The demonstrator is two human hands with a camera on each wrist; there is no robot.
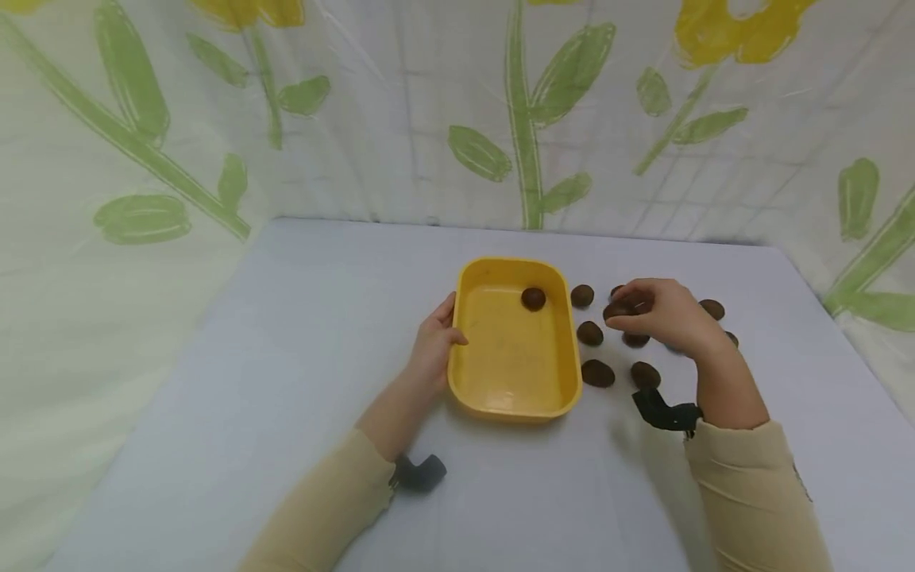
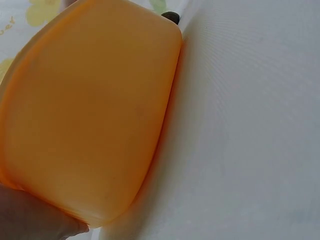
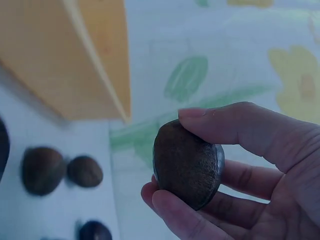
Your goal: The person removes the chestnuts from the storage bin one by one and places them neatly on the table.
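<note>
A yellow plastic basin (image 1: 509, 338) sits on the table, with one chestnut (image 1: 533, 299) inside near its far right corner. My left hand (image 1: 430, 345) grips the basin's left side, thumb over the rim; in the left wrist view the basin's outer wall (image 2: 100, 110) covers most of the frame. To the right of the basin, my right hand (image 1: 665, 314) pinches a dark brown chestnut (image 3: 187, 165) between thumb and fingers, its matte face toward the wrist camera. Beneath and around that hand lie several more chestnuts, such as one chestnut (image 1: 590, 333) close to the basin wall.
The white table (image 1: 300, 342) runs back to a hanging cloth (image 1: 386, 119) printed with green stems and yellow flowers. Near the basin's front right, a chestnut (image 1: 597, 373) lies close to its wall. Black wrist mounts (image 1: 422, 473) stick out from both sleeves.
</note>
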